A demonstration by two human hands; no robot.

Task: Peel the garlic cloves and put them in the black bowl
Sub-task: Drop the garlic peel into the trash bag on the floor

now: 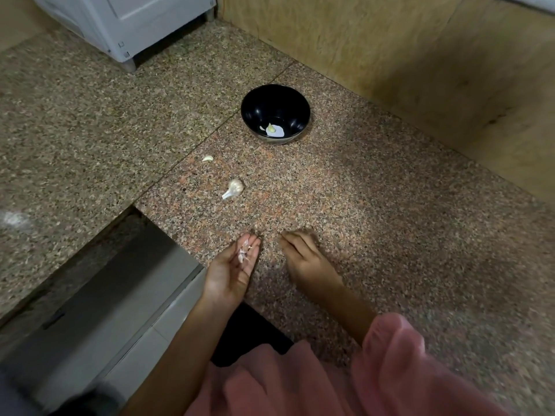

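One white appliance stands on short legs at the far left of the speckled stone table, well away from everything else. Nearer, at lower left, a grey drawer front sits below the table's cut-out edge. Moving right, a single loose garlic clove lies on the table, and just beyond it toward the person a partial garlic bulb with its stalk pointing down-left; the two lie near each other but apart. The left hand is turned palm up just over the table edge, fingers straight and relaxed, with small scraps of garlic skin lying on the fingers rather than pinched. Further right and farther back, the black bowl stands upright on the table, well apart from both hands; inside it one peeled clove lies on the bottom beside a pale patch that could be skin or a reflection. The right hand lies palm down on the table next to the left, fingers loosely bent and slightly blurred, holding nothing visible. A pink sleeve covers the right arm. A wooden panel forms the wall behind the bowl.
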